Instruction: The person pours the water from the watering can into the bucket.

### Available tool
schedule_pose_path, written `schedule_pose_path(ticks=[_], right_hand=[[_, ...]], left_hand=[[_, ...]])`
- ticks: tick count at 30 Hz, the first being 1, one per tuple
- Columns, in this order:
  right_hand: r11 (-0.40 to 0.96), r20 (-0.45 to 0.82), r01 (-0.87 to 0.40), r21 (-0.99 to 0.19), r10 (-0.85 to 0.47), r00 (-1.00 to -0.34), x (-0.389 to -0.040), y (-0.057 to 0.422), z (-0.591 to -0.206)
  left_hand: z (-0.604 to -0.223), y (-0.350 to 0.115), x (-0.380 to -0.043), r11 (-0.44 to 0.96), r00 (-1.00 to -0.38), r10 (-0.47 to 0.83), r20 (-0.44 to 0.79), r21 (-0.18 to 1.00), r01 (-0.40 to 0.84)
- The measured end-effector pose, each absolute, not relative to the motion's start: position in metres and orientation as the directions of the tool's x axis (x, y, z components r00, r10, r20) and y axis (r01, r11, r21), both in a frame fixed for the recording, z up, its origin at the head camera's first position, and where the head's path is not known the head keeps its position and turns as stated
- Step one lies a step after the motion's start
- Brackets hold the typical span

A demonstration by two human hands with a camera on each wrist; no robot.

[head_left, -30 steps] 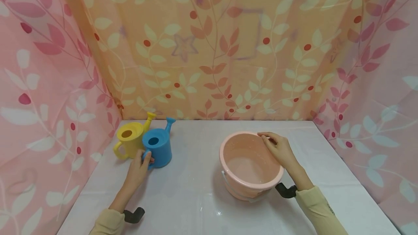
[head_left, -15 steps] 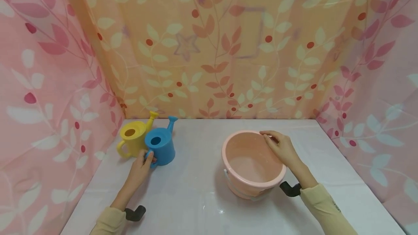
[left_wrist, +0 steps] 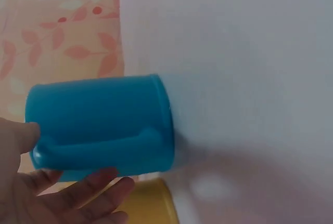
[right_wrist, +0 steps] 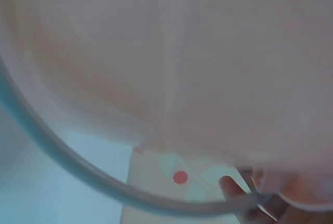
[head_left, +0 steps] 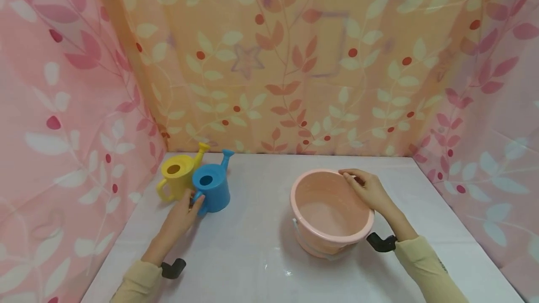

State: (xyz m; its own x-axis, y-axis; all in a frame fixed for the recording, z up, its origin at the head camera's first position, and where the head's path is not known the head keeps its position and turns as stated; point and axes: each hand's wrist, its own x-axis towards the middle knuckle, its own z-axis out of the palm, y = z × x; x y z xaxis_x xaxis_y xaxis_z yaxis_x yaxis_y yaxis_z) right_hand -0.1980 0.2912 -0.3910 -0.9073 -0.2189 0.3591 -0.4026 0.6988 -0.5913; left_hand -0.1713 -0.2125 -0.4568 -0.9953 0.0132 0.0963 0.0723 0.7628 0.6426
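In the head view a blue toy watering can stands upright at the left of the table. My left hand is at its handle, thumb and fingertips close by it. The left wrist view shows that handle with the fingers spread apart and not wrapped round it. To the right, a pale pink bucket rests on the table. My right hand grips its far right rim. The bucket wall fills most of the right wrist view, its bail handle curving below.
A yellow watering can stands just left of and behind the blue one. White cloth covers the table, with a few shiny spots near the front. Patterned curtains enclose the back and both sides.
The left thumb and fingers have loosened and drawn back slightly from the blue can's handle. The right hand stays on the bucket rim. The whole head view has shifted slightly.
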Motion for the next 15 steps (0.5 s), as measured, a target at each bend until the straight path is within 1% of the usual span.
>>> schedule_pose_path(ticks=[4, 6, 9, 12, 15], right_hand=[[0.696, 0.293, -0.399, -0.597, -0.274, -0.916, -0.203, 0.299, -0.387], [0.697, 0.284, -0.408, -0.590, -0.294, -0.913, -0.206, 0.303, -0.385], [0.710, 0.303, -0.427, -0.560, -0.303, -0.903, -0.210, 0.307, -0.383], [0.725, 0.327, -0.435, -0.534, -0.297, -0.897, -0.217, 0.312, -0.382], [0.742, 0.332, -0.430, -0.514, -0.291, -0.898, -0.225, 0.318, -0.383]], left_hand=[[-0.450, -0.216, -0.174, 0.790, -0.993, 0.018, 0.117, 0.607, 0.086], [-0.445, -0.217, -0.176, 0.800, -0.989, 0.024, 0.149, 0.591, 0.108], [-0.434, -0.216, -0.181, 0.826, -0.970, 0.034, 0.241, 0.539, 0.163], [-0.422, -0.213, -0.186, 0.865, -0.930, 0.051, 0.363, 0.450, 0.223], [-0.411, -0.209, -0.192, 0.885, -0.911, 0.054, 0.409, 0.402, 0.233]])
